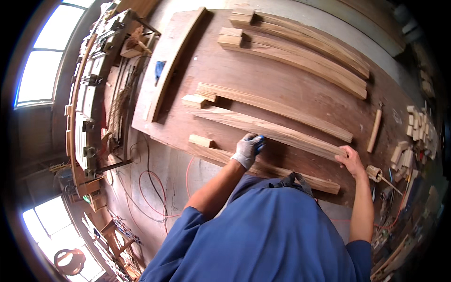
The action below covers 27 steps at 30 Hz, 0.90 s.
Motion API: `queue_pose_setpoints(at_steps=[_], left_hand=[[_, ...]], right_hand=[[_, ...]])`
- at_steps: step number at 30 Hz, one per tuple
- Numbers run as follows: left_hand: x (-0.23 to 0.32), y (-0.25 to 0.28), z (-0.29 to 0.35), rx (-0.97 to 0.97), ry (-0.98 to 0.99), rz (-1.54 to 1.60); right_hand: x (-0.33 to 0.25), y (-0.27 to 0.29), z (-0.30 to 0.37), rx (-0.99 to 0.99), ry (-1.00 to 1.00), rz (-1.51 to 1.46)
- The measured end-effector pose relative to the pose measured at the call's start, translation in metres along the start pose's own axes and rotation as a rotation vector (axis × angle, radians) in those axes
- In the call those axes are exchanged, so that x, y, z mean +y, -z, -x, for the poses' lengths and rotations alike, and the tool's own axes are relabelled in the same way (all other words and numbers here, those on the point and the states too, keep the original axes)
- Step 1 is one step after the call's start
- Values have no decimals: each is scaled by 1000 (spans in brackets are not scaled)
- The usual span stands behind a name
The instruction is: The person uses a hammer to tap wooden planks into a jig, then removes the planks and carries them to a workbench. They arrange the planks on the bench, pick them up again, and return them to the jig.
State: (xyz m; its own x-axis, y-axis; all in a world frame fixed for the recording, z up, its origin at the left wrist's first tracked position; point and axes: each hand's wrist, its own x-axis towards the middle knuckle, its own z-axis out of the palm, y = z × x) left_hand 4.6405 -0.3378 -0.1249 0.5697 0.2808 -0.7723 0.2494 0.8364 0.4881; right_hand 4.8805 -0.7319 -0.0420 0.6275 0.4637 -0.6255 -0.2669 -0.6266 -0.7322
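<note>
A long, pale wooden beam (272,132) lies slantwise across the brown worktable (216,66). My bare right hand (353,162) grips its right end, thumb and fingers about the edge. My left hand (249,149), in a white glove with blue at the fingertips, is closed just on the near side of that beam; whether the blue is glove or a held thing, I cannot make out. Another beam (282,110) lies behind, and a third (312,182) runs along the near edge, partly hidden by my left hand and body. Short blocks (200,140) sit at their left ends.
Two more beams (300,60) with blocks lie at the back. A long board (176,63) with a blue cloth (159,69) spans the left side. A wooden handle (374,130) rests at right, near a round holder with a stick (374,174) and stacked offcuts (416,124). Hoses (152,207) loop on the floor.
</note>
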Motion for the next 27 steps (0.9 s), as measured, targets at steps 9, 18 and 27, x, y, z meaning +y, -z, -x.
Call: queue_pose_setpoints(at_steps=[9, 18, 27], left_hand=[[-2, 5, -5, -45, 38, 119], [6, 23, -33, -15, 6, 76], [31, -8, 5, 90, 124, -123]], right_hand=[[-11, 0, -1, -8, -77, 46], [10, 4, -3, 39, -64, 19], [17, -10, -2, 168, 186, 253]])
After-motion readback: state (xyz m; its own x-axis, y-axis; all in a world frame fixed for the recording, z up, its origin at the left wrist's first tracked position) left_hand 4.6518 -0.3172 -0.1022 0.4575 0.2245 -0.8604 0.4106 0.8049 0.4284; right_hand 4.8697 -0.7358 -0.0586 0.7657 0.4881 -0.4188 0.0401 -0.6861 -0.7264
